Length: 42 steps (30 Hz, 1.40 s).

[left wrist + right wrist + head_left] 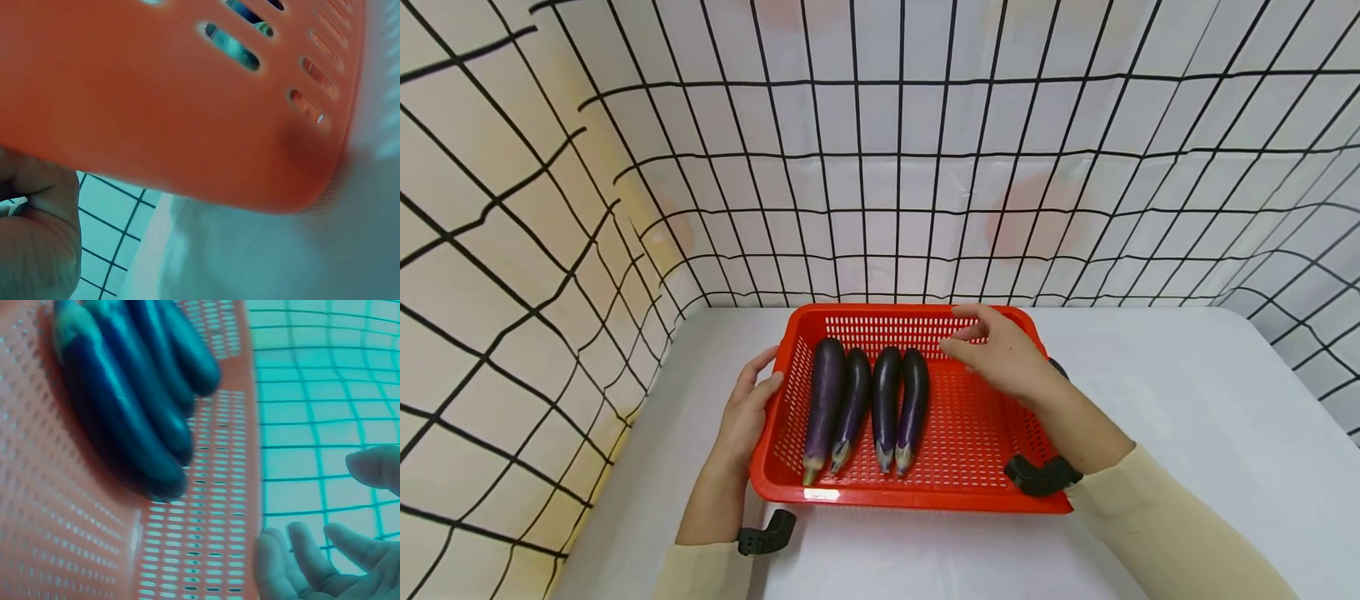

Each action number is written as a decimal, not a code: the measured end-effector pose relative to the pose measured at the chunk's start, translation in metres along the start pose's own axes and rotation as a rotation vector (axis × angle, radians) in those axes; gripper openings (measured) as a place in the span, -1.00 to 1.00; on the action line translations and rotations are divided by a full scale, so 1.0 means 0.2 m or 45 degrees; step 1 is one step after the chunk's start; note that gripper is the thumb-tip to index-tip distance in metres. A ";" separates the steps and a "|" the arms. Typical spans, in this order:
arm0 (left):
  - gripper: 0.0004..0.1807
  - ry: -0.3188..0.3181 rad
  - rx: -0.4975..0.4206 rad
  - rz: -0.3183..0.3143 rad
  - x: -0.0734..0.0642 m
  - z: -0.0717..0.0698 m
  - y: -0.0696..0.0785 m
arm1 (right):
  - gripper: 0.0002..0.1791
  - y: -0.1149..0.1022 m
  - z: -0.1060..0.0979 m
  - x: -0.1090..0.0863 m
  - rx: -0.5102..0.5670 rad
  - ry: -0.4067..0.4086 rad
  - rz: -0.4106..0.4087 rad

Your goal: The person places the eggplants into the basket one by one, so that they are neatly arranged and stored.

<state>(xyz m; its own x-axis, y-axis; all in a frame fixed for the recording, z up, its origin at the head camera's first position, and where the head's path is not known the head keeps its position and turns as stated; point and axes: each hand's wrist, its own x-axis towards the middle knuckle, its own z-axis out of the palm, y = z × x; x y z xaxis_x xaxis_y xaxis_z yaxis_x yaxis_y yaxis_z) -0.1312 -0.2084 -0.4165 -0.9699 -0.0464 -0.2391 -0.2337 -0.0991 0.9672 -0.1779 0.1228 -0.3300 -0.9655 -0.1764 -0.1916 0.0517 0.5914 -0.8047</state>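
A red plastic basket (973,417) with slotted walls stands on the white surface. Four-sided and shallow, it holds several dark purple eggplants (886,408) side by side in its left half, stems toward the near side. My left hand (745,421) holds the basket's left rim; in the left wrist view its curled fingers (37,181) meet the edge, and the fingertips are partly hidden. My right hand (1000,354) hovers over the basket's far right part, holding nothing. Its fingers (306,550) are spread and loosely bent, apart from the eggplants.
Black wire grid (898,183) rises behind the basket and along both sides, with pale sheeting behind it. The white tabletop (1157,400) extends around the basket. Each wrist carries a black strap mount, the left one (767,533) beside the basket's near left corner.
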 end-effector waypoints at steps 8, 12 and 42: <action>-0.52 0.009 0.014 -0.002 0.00 0.00 0.00 | -0.36 0.00 -0.17 -0.13 0.040 0.083 -0.115; -0.51 0.011 0.014 -0.002 0.00 0.00 0.00 | -0.36 0.02 -0.25 -0.17 0.099 0.131 -0.164; -0.51 -0.004 0.001 0.026 0.00 0.00 0.00 | -0.33 0.63 -0.39 -0.25 0.419 0.473 0.124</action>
<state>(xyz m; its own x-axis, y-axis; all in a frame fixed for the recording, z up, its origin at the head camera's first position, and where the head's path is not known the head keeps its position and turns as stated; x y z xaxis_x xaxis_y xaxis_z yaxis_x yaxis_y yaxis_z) -0.1316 -0.2080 -0.4162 -0.9747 -0.0455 -0.2189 -0.2138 -0.0970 0.9720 -0.1425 0.2665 -0.3780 -0.9747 0.1947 -0.1095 0.1657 0.3010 -0.9391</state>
